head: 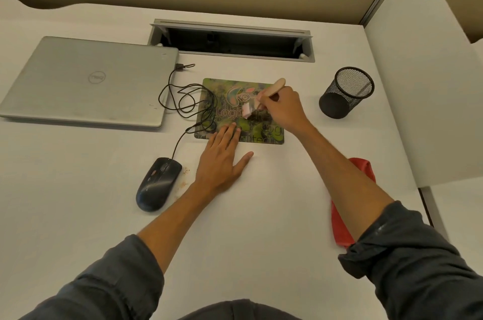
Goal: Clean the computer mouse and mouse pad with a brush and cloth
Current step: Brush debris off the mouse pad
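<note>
Brushing stage at the white worktop (261,215): your right hand (282,108) grasps the wooden-handled brush with dark bristles (264,97), its fingers curled round the handle, the bristle end down on the middle of the green printed rectangular mouse pad (222,89). Your left hand (222,160) lies flat with fingers released and straight, their tips pressing the pad's near edge, seemingly to steady it.

The black corded computer mouse (158,185) sits on the worktop off the pad, near your left forearm, its cable looping over the pad's left side. The red cloth (363,170) lies partly hidden under your right forearm.

Judged from this, the pad is mid-sweep and wiping has not begun. The next move likely calls for strokes carried out to the pad's edges, clear of the cable.
</note>
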{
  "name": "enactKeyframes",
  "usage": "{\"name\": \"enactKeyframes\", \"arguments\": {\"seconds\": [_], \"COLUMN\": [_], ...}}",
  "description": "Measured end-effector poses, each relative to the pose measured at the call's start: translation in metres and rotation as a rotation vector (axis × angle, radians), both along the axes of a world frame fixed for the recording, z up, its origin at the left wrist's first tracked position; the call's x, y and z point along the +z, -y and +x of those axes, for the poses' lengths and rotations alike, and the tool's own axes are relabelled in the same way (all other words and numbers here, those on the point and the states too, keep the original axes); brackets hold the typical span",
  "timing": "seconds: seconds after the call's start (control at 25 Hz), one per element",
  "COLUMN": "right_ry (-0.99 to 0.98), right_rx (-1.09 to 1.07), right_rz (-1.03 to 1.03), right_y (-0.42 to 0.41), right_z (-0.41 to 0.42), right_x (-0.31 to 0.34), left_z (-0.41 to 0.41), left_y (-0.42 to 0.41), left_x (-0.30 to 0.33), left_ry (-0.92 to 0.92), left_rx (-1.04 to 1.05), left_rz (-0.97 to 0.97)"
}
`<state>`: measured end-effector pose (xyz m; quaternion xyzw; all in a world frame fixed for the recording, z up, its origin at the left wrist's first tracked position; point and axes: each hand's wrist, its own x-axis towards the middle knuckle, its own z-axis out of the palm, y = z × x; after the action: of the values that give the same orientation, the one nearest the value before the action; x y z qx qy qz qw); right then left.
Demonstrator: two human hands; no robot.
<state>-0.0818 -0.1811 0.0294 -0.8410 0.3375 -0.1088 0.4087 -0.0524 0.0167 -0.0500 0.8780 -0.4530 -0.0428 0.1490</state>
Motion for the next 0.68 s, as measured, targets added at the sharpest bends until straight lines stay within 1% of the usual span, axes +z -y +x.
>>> {"name": "enactKeyframes", "arguments": {"seconds": [0.12,0.2,0.28,0.36,0.44,0.52,0.68], "right_ry": [-0.05,-0.099,-0.095,-0.022,-0.008,-0.041,-0.141], "right_rx": [-0.038,-0.057,-0.061,-0.036,0.0,0.017,-0.005], "right_rz": [-0.067,-0.177,-0.243,-0.151,-0.049,-0.06,-0.209], "right_y": [0.021,0.038,0.043,0.035,0.022,0.021,0.053], "right_z": [-0.015,-0.025,-0.018,0.0,0.016,0.019,0.001], "right_x": [0.0,0.004,0.009,0.009,0.006,0.001,0.008], "left_z": [0.0,0.0,0.001,0.0,0.0,0.0,0.0], "left_y": [0.0,0.0,0.0,0.001,0.0,0.0,0.0], "left_x": [-0.001,-0.002,-0.003,-0.004,-0.003,-0.002,-0.001], "left_ry": [-0.028,-0.024,-0.023,-0.022,-0.024,-0.029,-0.033], "left_rx": [-0.001,0.004,0.01,0.012,0.011,0.01,0.007], "left_rz": [-0.019,-0.017,-0.02,-0.025,-0.025,-0.027,-0.032]}}
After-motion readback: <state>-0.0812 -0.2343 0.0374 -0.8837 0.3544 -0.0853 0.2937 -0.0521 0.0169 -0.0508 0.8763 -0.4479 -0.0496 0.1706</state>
